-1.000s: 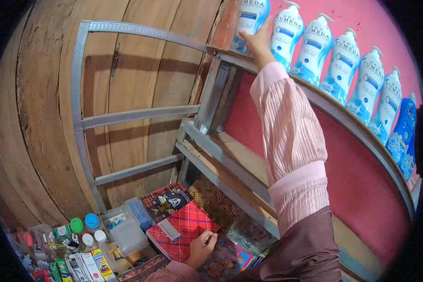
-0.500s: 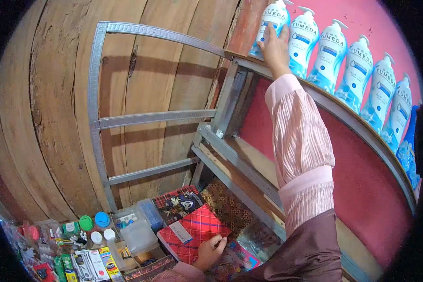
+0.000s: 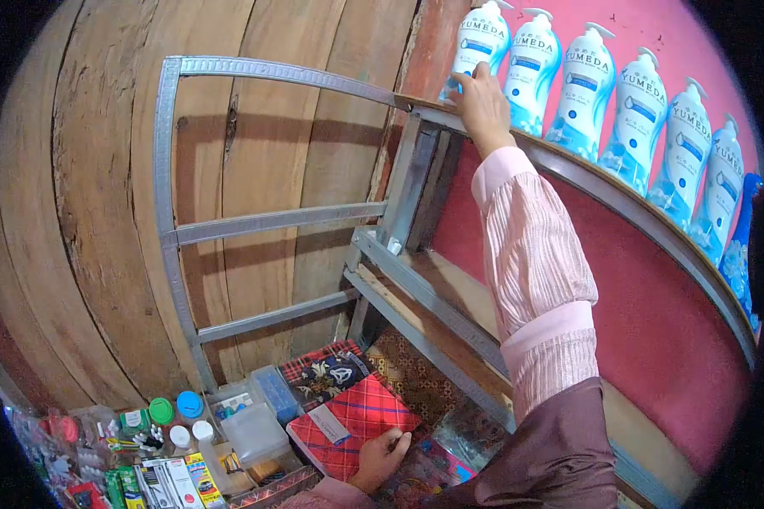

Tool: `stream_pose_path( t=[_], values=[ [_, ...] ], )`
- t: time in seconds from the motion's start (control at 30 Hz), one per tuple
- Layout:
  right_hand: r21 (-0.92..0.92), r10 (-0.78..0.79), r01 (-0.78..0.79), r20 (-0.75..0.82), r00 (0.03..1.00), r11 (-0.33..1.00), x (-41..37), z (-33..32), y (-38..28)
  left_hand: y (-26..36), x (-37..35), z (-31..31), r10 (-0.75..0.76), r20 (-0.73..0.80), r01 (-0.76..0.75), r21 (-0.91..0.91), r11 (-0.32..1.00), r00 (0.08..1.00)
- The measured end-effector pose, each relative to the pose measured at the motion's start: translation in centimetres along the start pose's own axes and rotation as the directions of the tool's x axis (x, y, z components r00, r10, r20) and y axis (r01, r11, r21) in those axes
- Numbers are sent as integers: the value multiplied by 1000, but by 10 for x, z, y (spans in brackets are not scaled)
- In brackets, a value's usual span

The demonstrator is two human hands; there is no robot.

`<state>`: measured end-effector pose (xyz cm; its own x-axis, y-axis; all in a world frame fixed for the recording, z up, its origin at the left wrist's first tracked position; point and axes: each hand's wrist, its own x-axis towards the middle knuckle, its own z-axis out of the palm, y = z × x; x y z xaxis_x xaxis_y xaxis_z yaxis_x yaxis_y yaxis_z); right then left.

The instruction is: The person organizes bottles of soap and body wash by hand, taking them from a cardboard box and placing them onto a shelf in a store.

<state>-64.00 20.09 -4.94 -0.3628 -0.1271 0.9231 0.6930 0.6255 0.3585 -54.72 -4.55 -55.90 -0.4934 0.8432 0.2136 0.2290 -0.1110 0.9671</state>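
White and blue pump bottles labelled YUMEDA stand in a row on the upper shelf (image 3: 628, 191). My right hand (image 3: 484, 106) is raised in front of the lower part of the leftmost bottle (image 3: 481, 41), its fingers bent; whether it touches the bottle is hard to tell. Low in the view, my left hand (image 3: 382, 461) rests at the lower right edge of a red checked notebook (image 3: 348, 420), fingers curled with thumb and forefinger near each other. What the left fingers hold, if anything, is hidden.
A metal rack frame (image 3: 280, 219) stands against a plank wall (image 3: 102, 212). Below lie clear plastic boxes (image 3: 255, 433), jars with green and blue lids (image 3: 190, 405), small packets (image 3: 171, 483) and a dark patterned book (image 3: 329, 371). Lower shelf bars (image 3: 433, 293) run diagonally.
My right hand has slid down from the leftmost bottle's front, its fingers now more bent. The view has shifted slightly. My left hand stays near the notebook.
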Motion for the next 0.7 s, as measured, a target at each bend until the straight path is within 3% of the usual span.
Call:
stream_pose_path(
  t=[0.27, 0.57, 0.7],
  values=[
    [-25, 18, -14, 178, 984, 1000, 2, 0, -5, 6, 0, -2, 5, 8, -6, 60, 998, 1000],
    [54, -102, 93, 191, 976, 994, 6, 13, 6, 14, 1, -5, -27, 34, 25, 52, 998, 999],
    [50, -81, 71, 239, 968, 996, 9, 11, 4, 18, -1, -6, -38, 30, 37, 43, 998, 999]
  ],
)
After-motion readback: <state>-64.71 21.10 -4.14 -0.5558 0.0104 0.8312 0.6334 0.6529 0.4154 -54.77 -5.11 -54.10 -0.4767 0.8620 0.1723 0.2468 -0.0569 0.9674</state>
